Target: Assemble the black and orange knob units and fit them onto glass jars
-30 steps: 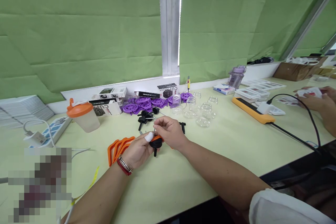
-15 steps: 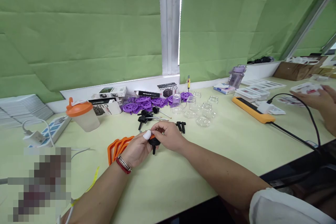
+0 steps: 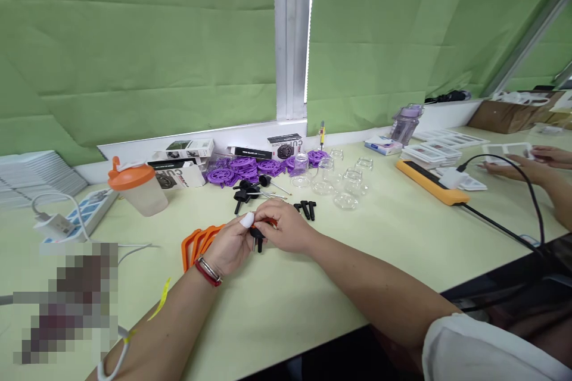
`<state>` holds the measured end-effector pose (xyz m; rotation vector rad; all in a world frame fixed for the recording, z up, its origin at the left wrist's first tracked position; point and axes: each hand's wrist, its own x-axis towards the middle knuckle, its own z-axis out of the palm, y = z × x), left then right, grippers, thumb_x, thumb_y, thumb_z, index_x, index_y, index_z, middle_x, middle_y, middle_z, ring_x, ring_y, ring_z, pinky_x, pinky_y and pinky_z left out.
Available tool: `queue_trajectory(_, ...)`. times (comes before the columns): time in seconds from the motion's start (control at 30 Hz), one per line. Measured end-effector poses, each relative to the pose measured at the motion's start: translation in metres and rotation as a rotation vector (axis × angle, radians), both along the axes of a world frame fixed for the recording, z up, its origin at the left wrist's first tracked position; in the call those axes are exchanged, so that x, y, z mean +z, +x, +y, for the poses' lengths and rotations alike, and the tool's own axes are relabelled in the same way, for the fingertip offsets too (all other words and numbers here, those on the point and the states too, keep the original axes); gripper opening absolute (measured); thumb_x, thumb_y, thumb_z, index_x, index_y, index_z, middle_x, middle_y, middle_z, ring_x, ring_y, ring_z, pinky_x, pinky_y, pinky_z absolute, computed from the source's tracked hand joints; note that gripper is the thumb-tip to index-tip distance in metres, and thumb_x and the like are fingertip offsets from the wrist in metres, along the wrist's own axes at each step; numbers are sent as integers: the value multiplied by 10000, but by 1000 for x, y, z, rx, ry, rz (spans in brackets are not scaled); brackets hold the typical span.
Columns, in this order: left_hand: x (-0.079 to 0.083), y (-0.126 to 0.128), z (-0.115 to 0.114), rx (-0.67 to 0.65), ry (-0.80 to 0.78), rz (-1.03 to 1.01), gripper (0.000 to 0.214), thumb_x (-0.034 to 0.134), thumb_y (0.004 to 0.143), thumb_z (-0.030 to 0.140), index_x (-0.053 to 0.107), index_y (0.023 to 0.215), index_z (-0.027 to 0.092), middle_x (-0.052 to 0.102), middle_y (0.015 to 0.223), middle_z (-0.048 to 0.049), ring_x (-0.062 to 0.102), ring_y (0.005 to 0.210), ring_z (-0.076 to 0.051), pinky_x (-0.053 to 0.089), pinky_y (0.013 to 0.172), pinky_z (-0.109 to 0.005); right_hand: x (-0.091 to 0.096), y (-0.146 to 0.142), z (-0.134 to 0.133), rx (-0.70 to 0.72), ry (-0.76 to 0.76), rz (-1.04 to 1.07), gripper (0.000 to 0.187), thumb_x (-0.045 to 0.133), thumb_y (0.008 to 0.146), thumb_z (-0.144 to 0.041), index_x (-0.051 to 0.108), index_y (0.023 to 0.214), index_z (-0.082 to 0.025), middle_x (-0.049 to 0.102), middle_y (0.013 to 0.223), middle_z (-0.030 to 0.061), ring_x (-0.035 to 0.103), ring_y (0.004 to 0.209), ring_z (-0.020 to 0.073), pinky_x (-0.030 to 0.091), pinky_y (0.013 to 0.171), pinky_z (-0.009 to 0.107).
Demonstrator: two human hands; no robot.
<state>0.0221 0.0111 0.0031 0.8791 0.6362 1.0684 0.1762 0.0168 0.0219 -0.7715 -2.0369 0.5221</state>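
My left hand (image 3: 232, 244) is closed around a black plastic part (image 3: 258, 233) with a stem pointing down; its thumb has a white covering. My right hand (image 3: 285, 226) pinches at the top of that part, where a bit of an orange piece (image 3: 271, 222) shows between the fingers. How the two pieces join is hidden by my fingers. Several orange frames (image 3: 196, 244) lie beside my left wrist. Just beyond my hands are black parts with metal rods (image 3: 245, 193), and to the right of them short black pegs (image 3: 308, 210).
Purple spoked discs (image 3: 243, 166), printed boxes (image 3: 179, 172) and clear cups (image 3: 346, 193) stand at the back. An orange-lidded shaker (image 3: 140, 190) and a white power strip (image 3: 92, 214) are left; an orange power strip (image 3: 431, 183) is right. A co-worker's hands (image 3: 527, 165) hold a white frame.
The black part has turned slightly in my hands, and a metal rod now shows beside its stem. At the right, the co-worker's second hand has come into view with a white frame.
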Motion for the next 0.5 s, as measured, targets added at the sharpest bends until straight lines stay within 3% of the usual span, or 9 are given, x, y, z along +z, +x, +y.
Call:
queue_trajectory(0.23,1,-2,3,89,-13,33,147,640,810,266,670,770,128,613,672,-23,504,568,-114,399,519,-245,-4,2,3,52,120,-100,196,633,747,-141,641,939,-177,660,1055,84,558,993,224,401,920,402)
queue_trajectory(0.37,4,-2,5,164,-14,2,131,609,817,230,669,810,113,636,746,-40,538,622,-115,446,583,-237,-6,3,2,1,135,-75,308,626,760,-169,608,1066,-195,611,1165,99,518,1104,244,367,969,425)
queue_trajectory(0.5,12,-4,5,186,10,-2,151,568,809,208,665,859,103,651,785,-59,584,687,-143,484,660,-257,-3,5,1,-148,128,4,207,589,763,-161,617,965,-193,626,1019,81,540,995,224,403,888,380)
